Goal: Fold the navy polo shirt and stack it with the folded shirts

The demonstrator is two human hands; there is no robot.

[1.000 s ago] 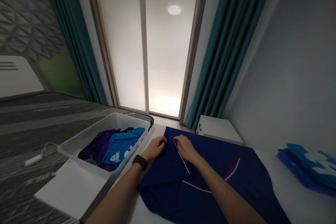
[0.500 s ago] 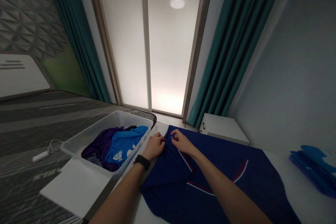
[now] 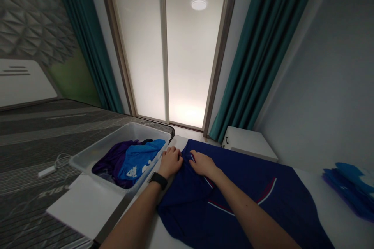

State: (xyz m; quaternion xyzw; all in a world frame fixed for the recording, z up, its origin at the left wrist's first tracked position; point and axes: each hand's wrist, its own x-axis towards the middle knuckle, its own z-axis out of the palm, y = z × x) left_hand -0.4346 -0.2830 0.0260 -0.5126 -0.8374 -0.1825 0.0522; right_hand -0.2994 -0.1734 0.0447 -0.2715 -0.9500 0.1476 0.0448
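Two bare hands meet at the far-left part of a navy shirt [image 3: 286, 202], which lies spread on a white tabletop [image 3: 309, 186] and reaches from the hands toward four o'clock. The right hand [image 3: 203, 163] pinches the shirt's red-and-white trim between thumb and fingers. Just beside it, at nine o'clock, the left hand [image 3: 171, 162] has its fingers curled at the cloth's edge; whether they grip it cannot be told, as the fingertips are hidden. A black wristwatch [image 3: 158, 180] circles the left wrist.

At nine o'clock from the hands sits a translucent plastic bin [image 3: 83, 155] holding a purple garment [image 3: 112, 159] and a bright-blue garment [image 3: 140, 157] with white lettering. Past the bin, in the same direction, a white power adapter [image 3: 46, 171] lies with its cord on a dark grey mattress [image 3: 35, 124]. Between three and four o'clock rests a stack of blue clothes [image 3: 346, 190], well apart from the hands. A white cabinet [image 3: 253, 142] stands at two o'clock, and a frosted sliding door [image 3: 189, 66] at twelve.
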